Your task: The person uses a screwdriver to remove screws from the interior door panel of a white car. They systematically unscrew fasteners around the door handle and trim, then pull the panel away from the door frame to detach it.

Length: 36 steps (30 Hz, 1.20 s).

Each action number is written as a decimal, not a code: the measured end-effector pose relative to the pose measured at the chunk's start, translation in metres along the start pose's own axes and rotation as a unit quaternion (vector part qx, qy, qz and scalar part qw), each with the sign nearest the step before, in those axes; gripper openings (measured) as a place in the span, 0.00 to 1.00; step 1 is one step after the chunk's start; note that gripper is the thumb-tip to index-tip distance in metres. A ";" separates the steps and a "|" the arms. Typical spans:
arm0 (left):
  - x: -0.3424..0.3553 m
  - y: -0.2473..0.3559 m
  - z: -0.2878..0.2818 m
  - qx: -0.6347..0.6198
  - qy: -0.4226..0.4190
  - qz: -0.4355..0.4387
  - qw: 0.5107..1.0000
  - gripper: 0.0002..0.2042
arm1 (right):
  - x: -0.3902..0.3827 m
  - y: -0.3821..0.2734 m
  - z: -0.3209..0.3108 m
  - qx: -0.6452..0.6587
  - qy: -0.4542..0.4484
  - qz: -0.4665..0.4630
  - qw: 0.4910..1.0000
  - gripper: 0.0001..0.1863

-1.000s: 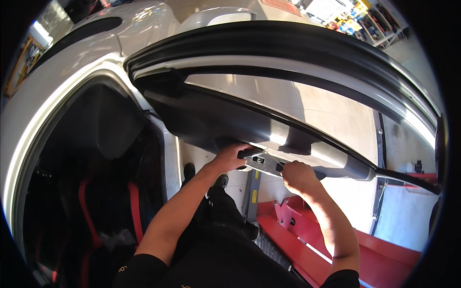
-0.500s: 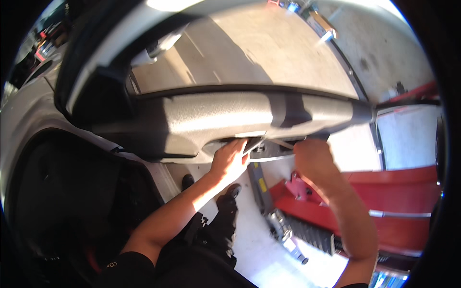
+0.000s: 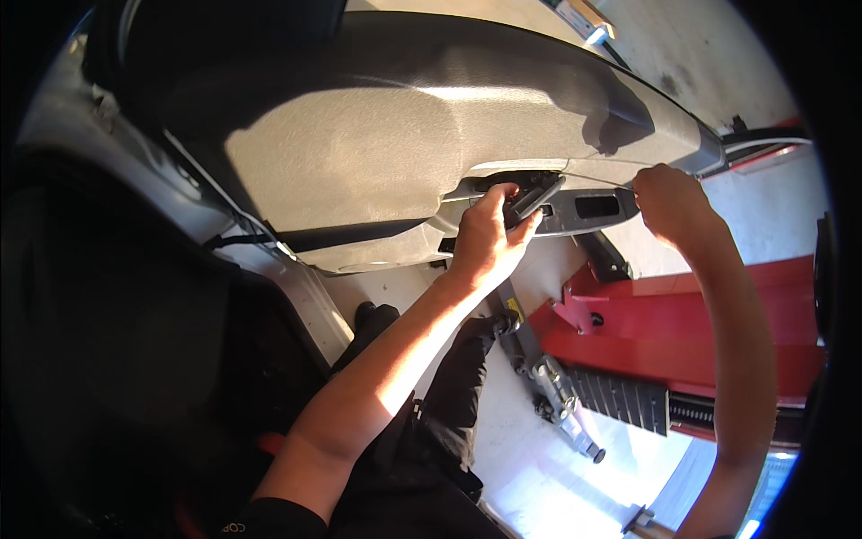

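Observation:
A grey car door panel (image 3: 350, 144) spans the view, lit in patches by sunlight. My left hand (image 3: 488, 238) is closed on a dark plastic trim piece (image 3: 536, 199), tilted up at the recess of the panel. My right hand (image 3: 673, 207) is closed to the right of it, beyond the end of the grey armrest (image 3: 561, 222). A thin straight rod (image 3: 600, 180) runs from the right fist toward the upper end of the trim piece. The fist hides the rod's handle end, and whether its tip touches the trim cannot be seen.
A dark car seat (image 3: 117, 341) fills the left, with the pale door sill (image 3: 314, 301) beside it. Red steel lift parts (image 3: 682, 314) stand at the right, and a jointed metal lift arm (image 3: 557, 395) lies low near my legs (image 3: 444, 395).
The view has shifted closer to the door, and the armrest now shows. My right hand has moved away from the recess to the right, with the thin rod stretching from it. My left hand still grips the trim.

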State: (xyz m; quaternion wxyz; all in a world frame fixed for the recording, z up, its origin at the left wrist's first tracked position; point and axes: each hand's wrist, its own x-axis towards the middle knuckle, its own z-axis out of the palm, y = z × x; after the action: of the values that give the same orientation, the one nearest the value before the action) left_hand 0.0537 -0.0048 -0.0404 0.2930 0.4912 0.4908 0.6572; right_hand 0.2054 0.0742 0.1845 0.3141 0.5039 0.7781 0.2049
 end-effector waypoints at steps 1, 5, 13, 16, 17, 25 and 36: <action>-0.002 0.002 0.000 0.010 0.000 -0.015 1.000 0.19 | -0.003 -0.001 0.002 -0.002 0.012 -0.005 1.000 0.07; 0.002 0.015 -0.004 0.038 -0.008 -0.123 0.992 0.16 | -0.010 -0.010 0.007 0.022 0.086 -0.009 0.996 0.06; 0.027 0.008 -0.009 0.196 -0.071 -0.107 0.972 0.16 | -0.010 -0.011 0.007 0.050 0.088 -0.007 0.995 0.08; 0.039 0.032 -0.015 0.257 -0.191 -0.178 0.930 0.21 | -0.009 -0.010 0.012 0.049 0.061 -0.009 0.997 0.08; 0.046 0.031 -0.018 0.274 -0.238 -0.180 0.914 0.23 | -0.009 -0.009 0.013 0.045 0.065 -0.013 0.997 0.08; 0.040 0.023 -0.028 0.063 -0.272 -0.172 0.945 0.21 | -0.026 -0.005 0.026 0.025 0.083 -0.031 0.996 0.08; 0.041 0.017 -0.009 0.192 -0.209 0.007 0.959 0.14 | -0.033 -0.011 0.028 0.115 0.034 0.012 0.993 0.11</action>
State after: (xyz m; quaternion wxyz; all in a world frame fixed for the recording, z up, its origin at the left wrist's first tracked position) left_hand 0.0330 0.0218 -0.0100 0.2841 0.6681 0.5322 0.4356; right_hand 0.2270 0.0398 0.1665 0.2254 0.5386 0.8007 0.1345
